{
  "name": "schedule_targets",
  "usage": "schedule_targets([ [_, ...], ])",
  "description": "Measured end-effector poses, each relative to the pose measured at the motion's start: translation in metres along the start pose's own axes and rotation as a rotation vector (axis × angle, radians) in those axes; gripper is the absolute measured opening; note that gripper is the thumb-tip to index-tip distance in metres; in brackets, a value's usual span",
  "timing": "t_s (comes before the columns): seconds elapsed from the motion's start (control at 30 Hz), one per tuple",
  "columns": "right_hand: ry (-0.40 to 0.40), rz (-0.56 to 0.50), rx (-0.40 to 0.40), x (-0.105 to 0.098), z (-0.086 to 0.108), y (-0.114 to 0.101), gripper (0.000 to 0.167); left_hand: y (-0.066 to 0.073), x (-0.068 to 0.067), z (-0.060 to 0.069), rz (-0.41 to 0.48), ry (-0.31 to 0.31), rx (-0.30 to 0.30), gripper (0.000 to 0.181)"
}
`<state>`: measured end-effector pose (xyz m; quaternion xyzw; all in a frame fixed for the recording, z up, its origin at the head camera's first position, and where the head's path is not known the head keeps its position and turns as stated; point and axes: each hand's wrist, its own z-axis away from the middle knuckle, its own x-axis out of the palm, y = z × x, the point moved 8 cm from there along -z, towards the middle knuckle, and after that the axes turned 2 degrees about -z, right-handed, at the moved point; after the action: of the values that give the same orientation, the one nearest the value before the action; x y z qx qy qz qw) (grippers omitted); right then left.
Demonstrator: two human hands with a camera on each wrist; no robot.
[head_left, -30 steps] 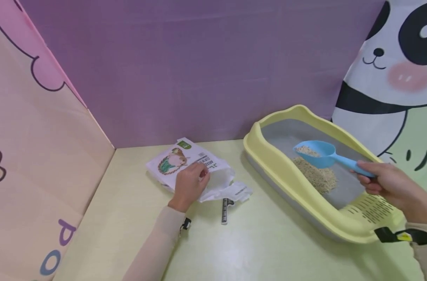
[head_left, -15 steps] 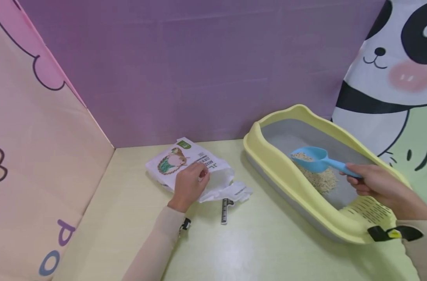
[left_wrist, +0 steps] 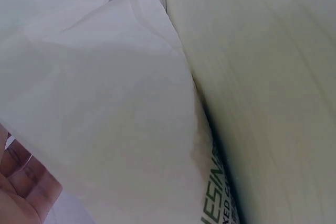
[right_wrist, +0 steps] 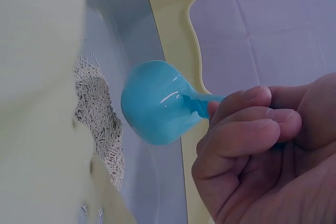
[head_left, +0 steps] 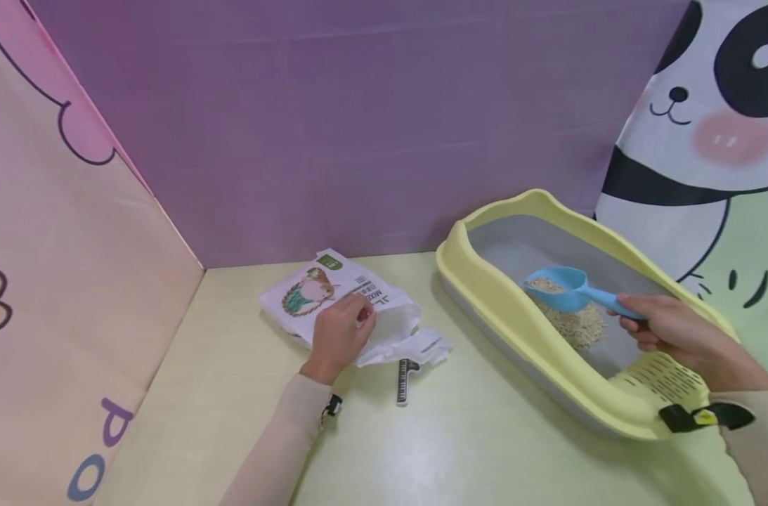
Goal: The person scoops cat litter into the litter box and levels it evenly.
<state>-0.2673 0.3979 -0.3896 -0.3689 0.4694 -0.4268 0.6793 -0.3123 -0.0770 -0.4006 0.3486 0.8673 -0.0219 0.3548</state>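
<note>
A blue scoop with pale litter pellets in its bowl hangs over the litter box, which has a yellow rim and grey base. My right hand grips its handle; the right wrist view shows the fingers curled round it. Below the scoop lies a heap of litter pellets. To the left, a white printed litter bag lies with its torn mouth open toward the box. My left hand holds the bag's upper edge with curled fingers; in the left wrist view the paper partly hides them.
The box's slotted yellow step faces me. A dark-marked strip sticks out from under the bag onto the pale table. A purple backdrop stands behind, with printed panels on both sides.
My right hand has moved the filled scoop a little left and down over the pellet heap. The left hand and the bag have stayed in place.
</note>
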Motion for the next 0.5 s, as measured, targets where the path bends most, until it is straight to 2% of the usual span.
schedule_targets([
  [0.23, -0.014, 0.047, 0.013, 0.0041, -0.0011, -0.0017, 0.041, -0.0008, 0.0013, 0.0003, 0.001, -0.001, -0.001, 0.008],
  [0.5, 0.005, 0.110, 0.034, 0.0062, -0.0029, -0.0047, 0.041, -0.0023, 0.0019, 0.0002, -0.007, -0.011, -0.011, 0.008],
])
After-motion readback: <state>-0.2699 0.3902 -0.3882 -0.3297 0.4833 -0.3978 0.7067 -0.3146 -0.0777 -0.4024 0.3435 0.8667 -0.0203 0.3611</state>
